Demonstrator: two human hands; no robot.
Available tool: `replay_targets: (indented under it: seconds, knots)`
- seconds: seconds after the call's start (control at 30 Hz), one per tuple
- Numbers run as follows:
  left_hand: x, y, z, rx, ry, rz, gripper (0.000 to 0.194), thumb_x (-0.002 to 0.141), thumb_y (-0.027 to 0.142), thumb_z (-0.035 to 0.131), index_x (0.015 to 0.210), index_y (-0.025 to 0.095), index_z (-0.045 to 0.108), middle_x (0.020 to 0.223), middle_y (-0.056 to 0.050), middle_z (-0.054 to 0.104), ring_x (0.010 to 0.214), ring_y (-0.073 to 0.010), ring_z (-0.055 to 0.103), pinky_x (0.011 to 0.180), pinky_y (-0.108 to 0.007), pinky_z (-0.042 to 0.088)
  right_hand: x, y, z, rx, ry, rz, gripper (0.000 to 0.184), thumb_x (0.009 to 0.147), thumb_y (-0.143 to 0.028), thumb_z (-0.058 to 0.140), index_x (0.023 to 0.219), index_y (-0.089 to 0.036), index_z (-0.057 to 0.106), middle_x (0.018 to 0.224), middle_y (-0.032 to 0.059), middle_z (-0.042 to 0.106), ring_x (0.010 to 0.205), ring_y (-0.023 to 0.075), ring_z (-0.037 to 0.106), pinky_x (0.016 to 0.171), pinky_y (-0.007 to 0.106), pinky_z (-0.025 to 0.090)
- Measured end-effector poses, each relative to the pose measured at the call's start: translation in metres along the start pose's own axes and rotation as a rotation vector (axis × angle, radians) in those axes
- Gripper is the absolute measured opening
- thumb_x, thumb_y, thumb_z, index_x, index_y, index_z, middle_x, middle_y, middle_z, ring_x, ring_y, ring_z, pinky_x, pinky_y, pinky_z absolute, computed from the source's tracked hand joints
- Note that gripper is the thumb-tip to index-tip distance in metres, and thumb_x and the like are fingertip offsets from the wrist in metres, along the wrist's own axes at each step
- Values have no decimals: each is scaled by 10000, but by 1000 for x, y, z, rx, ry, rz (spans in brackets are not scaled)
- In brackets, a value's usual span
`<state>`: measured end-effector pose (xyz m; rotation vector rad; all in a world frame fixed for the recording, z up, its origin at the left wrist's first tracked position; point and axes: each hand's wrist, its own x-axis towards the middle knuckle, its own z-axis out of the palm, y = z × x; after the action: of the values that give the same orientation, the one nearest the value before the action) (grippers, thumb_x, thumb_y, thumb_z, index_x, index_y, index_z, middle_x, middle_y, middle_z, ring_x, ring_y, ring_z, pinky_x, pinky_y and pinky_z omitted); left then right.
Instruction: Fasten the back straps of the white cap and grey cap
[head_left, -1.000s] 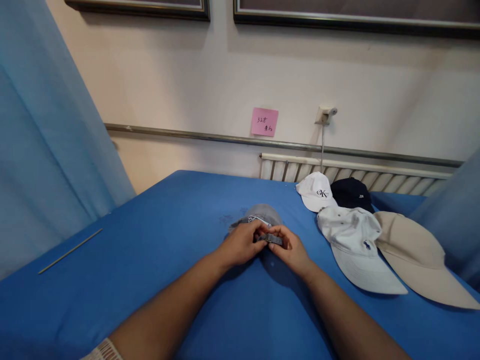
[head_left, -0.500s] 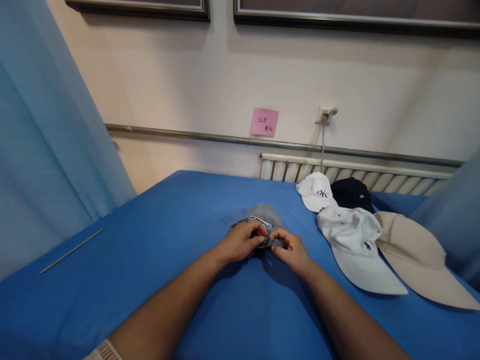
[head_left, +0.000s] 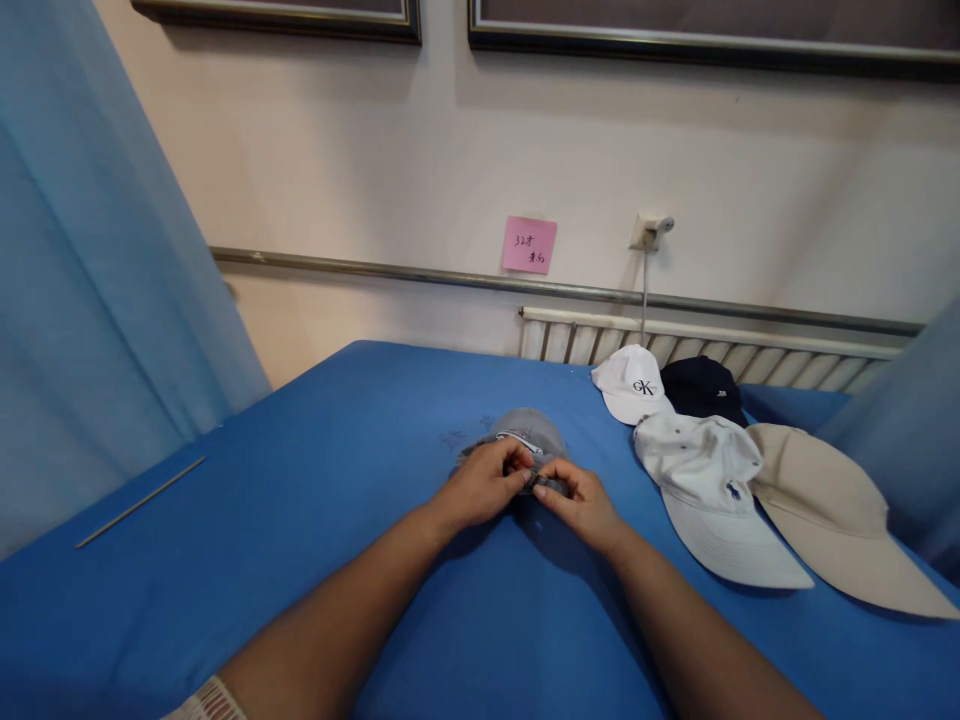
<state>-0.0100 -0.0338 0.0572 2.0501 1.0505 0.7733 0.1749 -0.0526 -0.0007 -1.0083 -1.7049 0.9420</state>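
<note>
A grey cap (head_left: 525, 428) lies in the middle of the blue-covered table (head_left: 315, 470), its back facing me. My left hand (head_left: 480, 484) and my right hand (head_left: 581, 503) meet at the cap's rear strap (head_left: 546, 484). Both hands pinch the strap between thumb and fingers, their fingertips nearly touching. The front of the cap is hidden behind my hands.
To the right lie a white cap with a black logo (head_left: 628, 382), a dark navy cap (head_left: 703, 388), a white cap with a long brim (head_left: 709, 490) and a beige cap (head_left: 832, 510). A thin stick (head_left: 139, 502) lies at the left. Blue curtains hang on both sides.
My hands have drawn slightly closer together on the strap; the short length of strap showing between them has shrunk. The cap has stayed in place.
</note>
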Motion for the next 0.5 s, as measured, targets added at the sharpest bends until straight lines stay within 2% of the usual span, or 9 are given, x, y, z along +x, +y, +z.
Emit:
replay_targets:
  seconds: [0.13, 0.3, 0.5]
  knots:
    - [-1, 3, 4, -69, 34, -13, 96, 737, 139, 553, 806, 169, 612, 723, 11, 592, 665, -121, 521, 610, -242, 390, 1, 0, -1, -11, -29, 6, 151, 804, -336, 630, 772, -190, 614, 672, -29, 530, 615, 121, 440, 589, 245, 342]
    - [0, 2, 5, -101, 20, -13, 125, 740, 132, 530, 813, 160, 628, 712, 10, 591, 655, -116, 511, 606, -233, 391, 1, 1, -1, 62, -47, -2, 142, 795, -333, 654, 799, -193, 625, 712, -20, 562, 659, 128, 477, 628, 255, 377]
    - [1, 0, -4, 43, -18, 2, 192, 850, 234, 491, 929, 172, 654, 828, -23, 644, 740, -142, 560, 657, -254, 428, 4, 0, 3, 334, 108, 61, 292, 716, -432, 741, 857, -219, 600, 756, -17, 582, 632, 128, 524, 576, 254, 445]
